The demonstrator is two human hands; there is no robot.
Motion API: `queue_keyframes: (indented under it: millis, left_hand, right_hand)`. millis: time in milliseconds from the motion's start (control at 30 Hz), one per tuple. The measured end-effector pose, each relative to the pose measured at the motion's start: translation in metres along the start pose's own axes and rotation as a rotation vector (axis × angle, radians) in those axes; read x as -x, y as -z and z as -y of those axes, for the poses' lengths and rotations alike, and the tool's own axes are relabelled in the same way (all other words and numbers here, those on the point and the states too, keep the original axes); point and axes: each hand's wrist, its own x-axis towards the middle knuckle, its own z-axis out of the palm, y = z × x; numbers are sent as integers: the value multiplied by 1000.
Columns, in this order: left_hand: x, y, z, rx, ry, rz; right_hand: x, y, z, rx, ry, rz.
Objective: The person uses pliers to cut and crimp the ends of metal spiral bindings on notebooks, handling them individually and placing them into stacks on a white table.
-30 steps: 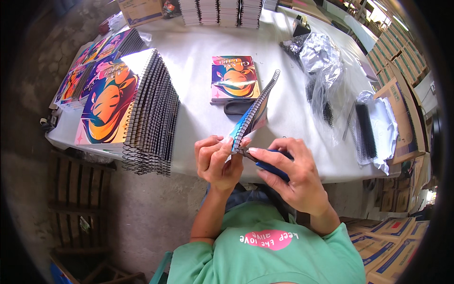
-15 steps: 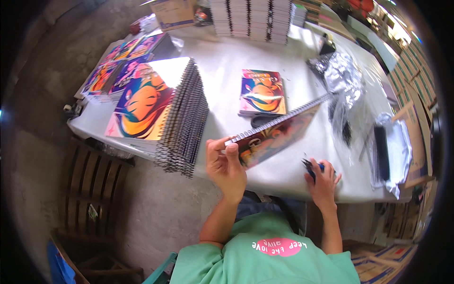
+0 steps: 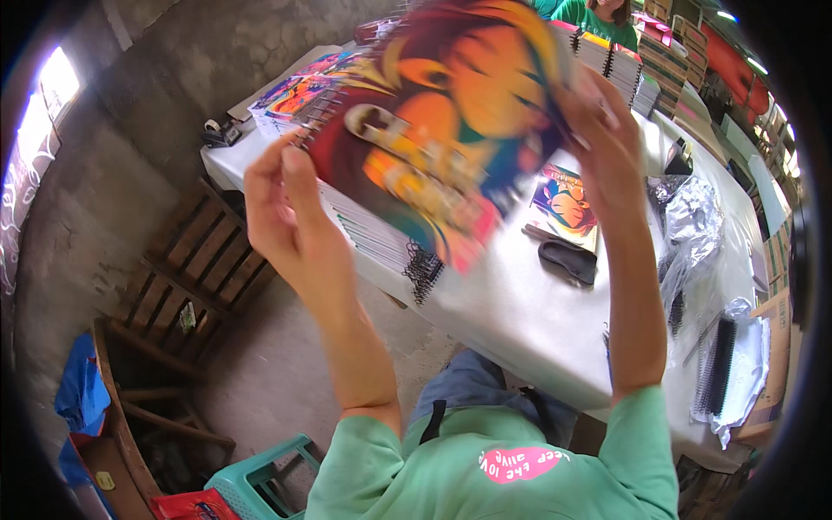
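Note:
A spiral-bound notebook (image 3: 459, 130) with a bright orange and purple cover hangs tilted in the air, blurred by motion. My left hand (image 3: 299, 212) pinches its coil-side corner, and my right hand (image 3: 602, 130) grips the opposite edge. Below it, partly hidden, stands a tall stack of spiral notebooks (image 3: 373, 238), whose white page edges and black coils show. To the right, a small pile of similar notebooks (image 3: 568, 208) lies on the white-covered table (image 3: 485, 303), with a black rounded object (image 3: 568, 260) at its near side.
Crumpled clear plastic (image 3: 693, 217) lies on the table's right side, near a bundle of black coils (image 3: 721, 364). More colourful notebooks (image 3: 303, 91) sit at the far left. A teal stool (image 3: 260, 477) and a slatted wooden chair (image 3: 195, 269) stand left. A green-shirted person (image 3: 598, 22) is beyond the table.
The notebook has risen and moved left over the tall stack, its cover now facing me. My right hand has let go of the dark, blue-handled tool and holds the notebook. The view has swung left.

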Motion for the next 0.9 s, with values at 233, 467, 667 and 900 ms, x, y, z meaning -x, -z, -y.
queue_keyframes:
  millis: [233,467,667,900]
  left_hand:
    - [0,14,115,-484,263,125]
    - [31,0,127,96,322,-30]
    - [34,1,139,10,152,-9]
    - [85,2,14,205,-234,33]
  right_hand:
    - [-70,-6,-135,988,163,56]
    - [-42,-43,-121,605,-118,62]
    - [-41,-29,-125,605,-80,63]
    - [3,219,-149,1137,-186,-488]
